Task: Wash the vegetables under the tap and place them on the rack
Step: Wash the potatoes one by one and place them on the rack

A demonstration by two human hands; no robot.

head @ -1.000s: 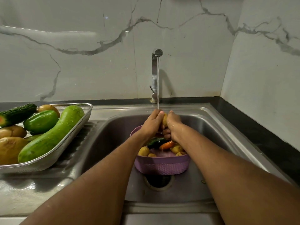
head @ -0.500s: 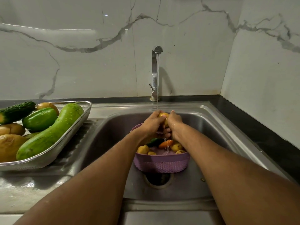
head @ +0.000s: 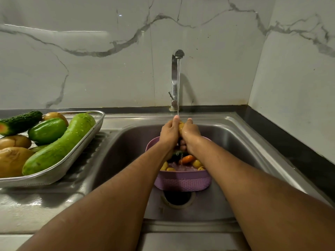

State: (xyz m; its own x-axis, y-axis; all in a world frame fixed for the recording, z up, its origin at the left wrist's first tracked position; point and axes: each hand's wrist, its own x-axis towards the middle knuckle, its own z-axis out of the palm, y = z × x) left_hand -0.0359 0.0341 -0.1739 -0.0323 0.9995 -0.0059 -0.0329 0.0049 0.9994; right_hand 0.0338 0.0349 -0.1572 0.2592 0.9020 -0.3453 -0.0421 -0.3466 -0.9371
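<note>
A small yellow potato (head: 181, 127) is clasped between my left hand (head: 169, 134) and my right hand (head: 191, 135), right under the water stream from the steel tap (head: 175, 77). Most of the potato is hidden by my fingers. Below my hands a purple basket (head: 183, 182) stands in the sink (head: 235, 153) over the drain, holding small potatoes (head: 197, 163), an orange carrot (head: 188, 159) and something dark green. The metal rack (head: 76, 151) on the left drainboard carries a long green gourd (head: 59, 145), a green pepper (head: 47, 130), a cucumber (head: 20, 122) and large potatoes (head: 12, 160).
A marble wall runs behind the sink and along the right. A black counter strip (head: 290, 145) edges the sink on the right. The open drain hole (head: 178, 197) shows just in front of the basket. The ribbed drainboard (head: 36, 203) lies in front of the rack.
My hands have kept rubbing the potato under the stream and shifted slightly upward toward the tap. The basket and rack stay where they were.
</note>
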